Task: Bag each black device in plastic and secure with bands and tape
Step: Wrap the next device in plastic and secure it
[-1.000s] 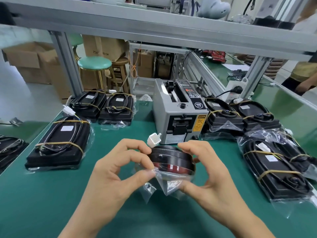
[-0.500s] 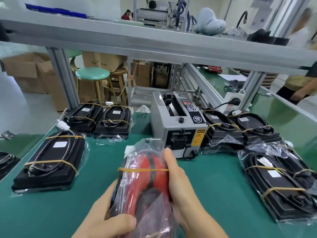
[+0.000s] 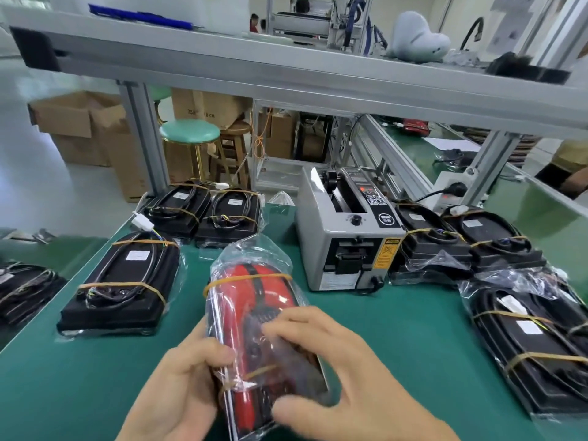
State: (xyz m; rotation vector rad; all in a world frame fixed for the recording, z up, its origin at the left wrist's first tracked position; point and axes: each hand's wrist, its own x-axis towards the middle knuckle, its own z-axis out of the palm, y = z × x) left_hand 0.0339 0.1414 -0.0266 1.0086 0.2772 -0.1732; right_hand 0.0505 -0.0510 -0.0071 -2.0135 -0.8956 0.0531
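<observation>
In the head view the bagged device [image 3: 261, 316] is held tilted above the table [image 3: 397, 329], short of the tape dispenser [image 3: 346, 246]. The left hand [image 3: 178, 386] grips its left edge with fingers curled round it. The right hand [image 3: 359, 377] clasps the lower half, thumb underneath. The far band [image 3: 248, 277] lies beyond the fingers and the near band [image 3: 254, 374] between them. I'd worry that the near band rolls off the slick plastic end. Well past the fingers, a carton [image 3: 206, 111] reads "75… CM". The dispenser's yellow label [image 3: 386, 256] is too small to read.

Gripping bagged device [image 3: 254, 300] at lower left edge with left hand [image 3: 178, 386], at lower right with right hand [image 3: 350, 377], fingers curled over front. Banded near top by rubber band [image 3: 248, 278]. Positioned over green mat [image 3: 397, 329], in front of tape dispenser [image 3: 343, 243].
</observation>
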